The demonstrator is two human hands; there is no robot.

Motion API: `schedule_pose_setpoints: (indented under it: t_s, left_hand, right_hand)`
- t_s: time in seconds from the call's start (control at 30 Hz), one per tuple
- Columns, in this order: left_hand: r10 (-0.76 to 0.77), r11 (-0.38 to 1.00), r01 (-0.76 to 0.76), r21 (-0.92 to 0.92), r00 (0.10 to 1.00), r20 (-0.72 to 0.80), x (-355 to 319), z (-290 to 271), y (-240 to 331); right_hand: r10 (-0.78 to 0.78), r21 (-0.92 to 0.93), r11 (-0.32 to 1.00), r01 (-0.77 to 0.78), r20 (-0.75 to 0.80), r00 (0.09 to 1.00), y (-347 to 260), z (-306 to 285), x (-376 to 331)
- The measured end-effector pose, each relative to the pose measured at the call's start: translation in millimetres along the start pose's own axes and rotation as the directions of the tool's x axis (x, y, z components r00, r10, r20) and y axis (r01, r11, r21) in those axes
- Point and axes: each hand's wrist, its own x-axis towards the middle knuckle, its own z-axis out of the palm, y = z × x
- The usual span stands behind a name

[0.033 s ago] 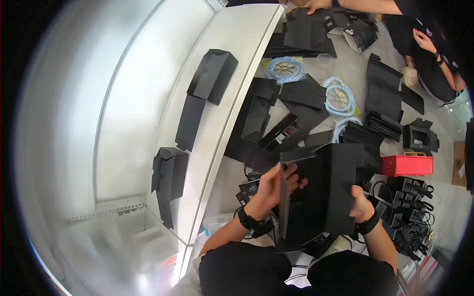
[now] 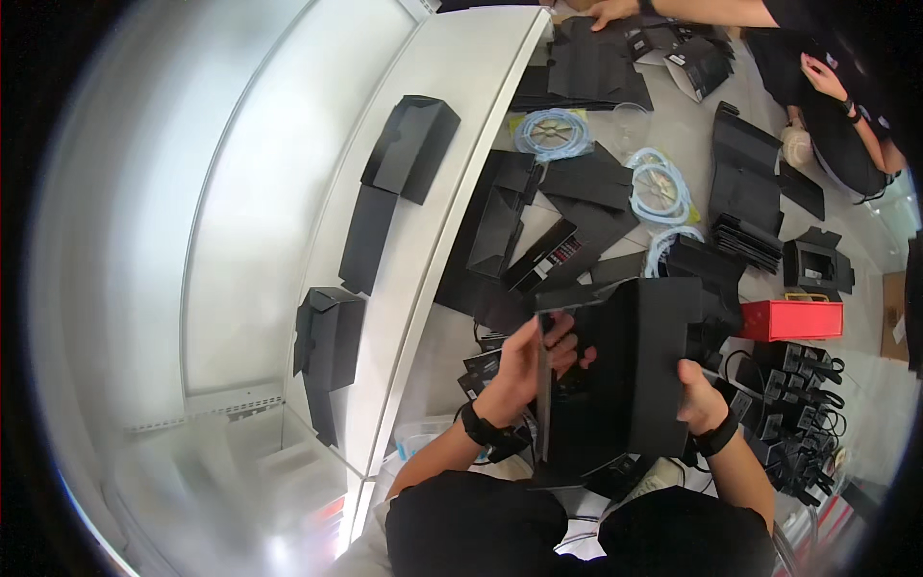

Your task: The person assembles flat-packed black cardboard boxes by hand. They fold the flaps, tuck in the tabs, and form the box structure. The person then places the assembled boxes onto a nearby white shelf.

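A large black folding carton (image 2: 625,365) stands upright between both hands above the littered floor (image 2: 673,125), the left hand (image 2: 524,361) in a closed grip on its left flap, the right hand (image 2: 702,399) clasping its right wall.

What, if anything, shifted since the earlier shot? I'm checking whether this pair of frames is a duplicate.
Nothing visibly changed. The left hand and right hand grip the black cardboard box exactly as before, and the red box beside it lies where it was.
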Motion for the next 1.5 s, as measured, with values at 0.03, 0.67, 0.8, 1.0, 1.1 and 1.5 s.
schedule_pose_setpoints:
  t_s: [0.03, 0.67, 0.8, 1.0, 1.1, 1.5]
  left_hand:
    - [0.04, 0.998, -0.038, 0.044, 0.998, -0.049, 3, 4, -1]
    - [0.085, 0.994, -0.078, 0.081, 0.992, -0.088, 6, -8, -4]
    - [-0.007, 1.0, 0.008, 0.024, 0.999, -0.05, 11, -11, -4]
    - [-0.006, 0.99, 0.041, 0.135, 0.968, -0.252, 9, -4, -14]
    - [0.084, 0.948, 0.101, 0.303, 0.837, -0.541, 11, 18, -23]
    - [0.434, 0.777, -0.058, 0.627, 0.771, -0.466, 19, 10, -3]
  right_hand:
    - [0.024, -0.035, 0.999, -0.023, 0.009, 1.0, -6, 11, 1]
    - [-0.152, -0.348, 0.931, 0.112, -0.089, 0.984, -18, 46, 15]
    - [-0.177, -0.379, 0.911, 0.163, -0.003, 0.984, -8, 40, 24]
    - [-0.223, -0.351, 0.912, 0.211, 0.005, 0.975, -13, 50, 29]
    - [-0.163, -0.2, 0.969, 0.142, -0.094, 0.982, -26, 50, 32]
    - [-0.477, -0.85, 0.503, 0.157, -0.121, 0.87, -19, 26, 52]
